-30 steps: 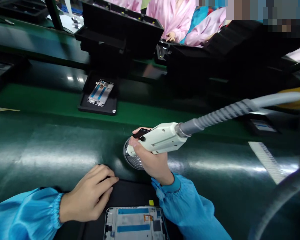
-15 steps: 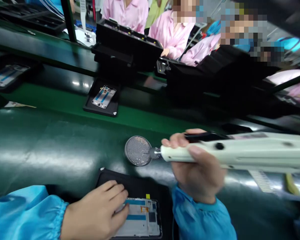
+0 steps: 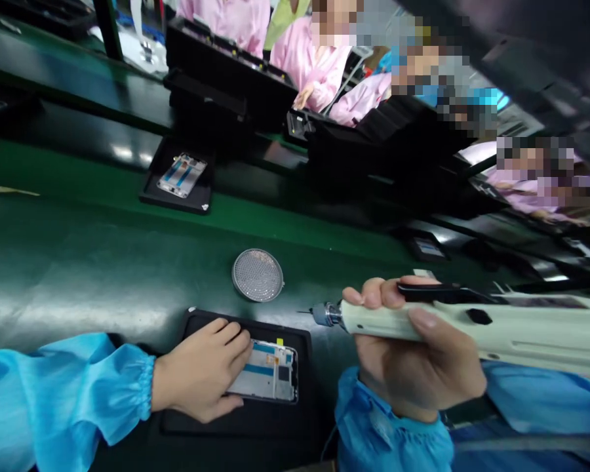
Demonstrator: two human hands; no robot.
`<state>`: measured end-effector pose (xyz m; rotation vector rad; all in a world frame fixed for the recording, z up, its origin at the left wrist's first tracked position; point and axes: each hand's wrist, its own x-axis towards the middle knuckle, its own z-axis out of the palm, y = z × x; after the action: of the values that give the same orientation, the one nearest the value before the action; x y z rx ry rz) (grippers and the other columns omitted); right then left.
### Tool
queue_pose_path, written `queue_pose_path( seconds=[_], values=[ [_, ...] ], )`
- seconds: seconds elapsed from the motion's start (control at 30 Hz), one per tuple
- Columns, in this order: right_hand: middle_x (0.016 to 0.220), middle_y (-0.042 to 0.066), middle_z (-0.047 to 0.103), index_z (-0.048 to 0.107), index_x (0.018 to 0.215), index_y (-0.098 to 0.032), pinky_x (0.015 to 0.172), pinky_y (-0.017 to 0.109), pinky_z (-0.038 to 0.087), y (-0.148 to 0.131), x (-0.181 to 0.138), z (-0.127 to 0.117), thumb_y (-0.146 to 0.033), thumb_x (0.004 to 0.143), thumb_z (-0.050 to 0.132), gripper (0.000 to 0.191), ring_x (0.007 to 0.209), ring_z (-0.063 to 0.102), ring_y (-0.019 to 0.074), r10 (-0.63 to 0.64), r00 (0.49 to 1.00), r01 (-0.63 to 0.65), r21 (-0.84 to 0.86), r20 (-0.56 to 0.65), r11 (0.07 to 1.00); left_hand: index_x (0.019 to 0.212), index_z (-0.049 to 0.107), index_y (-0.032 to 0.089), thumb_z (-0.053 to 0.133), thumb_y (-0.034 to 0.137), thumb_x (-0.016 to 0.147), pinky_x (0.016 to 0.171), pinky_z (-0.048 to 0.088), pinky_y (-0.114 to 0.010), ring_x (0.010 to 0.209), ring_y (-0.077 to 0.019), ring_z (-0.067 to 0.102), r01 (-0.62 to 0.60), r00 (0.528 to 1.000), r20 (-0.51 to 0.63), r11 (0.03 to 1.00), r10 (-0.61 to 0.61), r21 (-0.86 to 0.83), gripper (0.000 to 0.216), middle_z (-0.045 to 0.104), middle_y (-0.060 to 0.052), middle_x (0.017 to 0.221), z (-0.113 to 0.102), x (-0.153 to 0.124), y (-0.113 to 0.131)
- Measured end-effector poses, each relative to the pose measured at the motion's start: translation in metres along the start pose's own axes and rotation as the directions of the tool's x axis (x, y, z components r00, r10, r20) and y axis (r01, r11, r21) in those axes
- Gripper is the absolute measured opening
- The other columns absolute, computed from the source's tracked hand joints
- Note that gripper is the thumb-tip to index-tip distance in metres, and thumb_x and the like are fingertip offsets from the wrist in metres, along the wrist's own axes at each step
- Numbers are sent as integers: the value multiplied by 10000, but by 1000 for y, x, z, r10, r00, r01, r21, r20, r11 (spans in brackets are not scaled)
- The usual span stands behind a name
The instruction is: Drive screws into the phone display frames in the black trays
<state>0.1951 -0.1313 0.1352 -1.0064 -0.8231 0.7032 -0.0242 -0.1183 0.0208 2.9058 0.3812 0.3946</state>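
Observation:
My right hand [image 3: 420,370] is wrapped round a pale electric screwdriver [image 3: 526,334] with a black lever along its top. Its thin bit points left, above the bench and to the right of a round perforated metal dish [image 3: 257,275] with tiny screws heaped at its far edge. My left hand [image 3: 204,367] lies across the left end of an open phone frame [image 3: 270,377], fingers over the far edge and thumb at the near edge. Blue strips and a yellow tab show on the frame, which rests in a black tray [image 3: 246,423]; its left end is hidden.
Further back on the green bench [image 3: 69,249], another black tray [image 3: 149,187] holds a second phone frame [image 3: 181,176]. Black bins [image 3: 226,72] stand along the rear rail. Co-workers in pink sleeves [image 3: 312,65] sit beyond it.
The screwdriver has moved away from the dish, to the right and nearer me, so its bit now shows apart from the dish. My left hand stays on the phone frame. The view has shifted.

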Motion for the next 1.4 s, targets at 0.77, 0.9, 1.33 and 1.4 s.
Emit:
queue_pose_path(
  seconds=[0.77,0.9,1.33,1.4],
  values=[
    [759,2,561,695,1001,-275,671,365,541,38,-52,-1,-236,822,658,187,708,570,155,225,946,-150,-299,235,942,1058,700,42,604,555,866,914,416,-434,1025,-326,581,-1,998,-63,1000,-1,-29,556,667,-201,1121,-4,3,8],
    [765,6,558,690,1019,-261,680,366,540,39,-51,-1,-225,825,657,200,716,562,155,216,945,-140,-296,244,945,1041,702,47,609,549,863,911,418,-439,1025,-327,578,-4,998,-60,999,2,-39,541,665,-199,1117,-4,3,9],
    [747,5,551,692,986,-247,674,356,525,39,-52,1,-214,803,658,189,711,548,156,211,945,-131,-302,250,944,954,716,89,577,476,898,876,433,-428,1024,-319,574,-5,998,-61,998,1,-62,416,662,-189,1104,-4,5,9],
    [725,3,547,692,968,-248,656,349,520,39,-52,2,-223,806,664,166,692,545,151,206,946,-124,-310,250,943,942,718,89,596,469,888,880,432,-430,1024,-319,574,0,998,-69,997,-5,-73,403,662,-190,1100,-4,4,10]
  ],
)
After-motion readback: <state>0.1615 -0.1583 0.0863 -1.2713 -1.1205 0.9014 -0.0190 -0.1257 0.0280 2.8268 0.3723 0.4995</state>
